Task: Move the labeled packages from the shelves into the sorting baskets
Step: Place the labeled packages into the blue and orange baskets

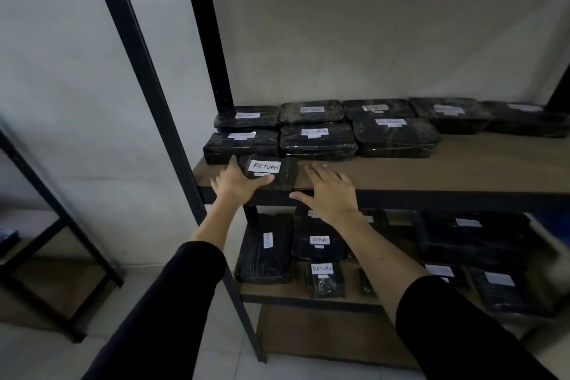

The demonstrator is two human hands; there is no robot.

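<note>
Plain pale wall behind a black metal rack (148,77) with brown board shelves. Upper shelf (431,170) carried rows of black film-wrapped packages, each with a white label, several reading "RETURN". Front package (277,173) lay at the shelf's front left edge: small, flat, glossy black wrap, white handwritten "RETURN" label on top. Left hand (236,183) gripped its left end. Right hand (330,191) was open, fingers spread, just beside the package's right.
</note>
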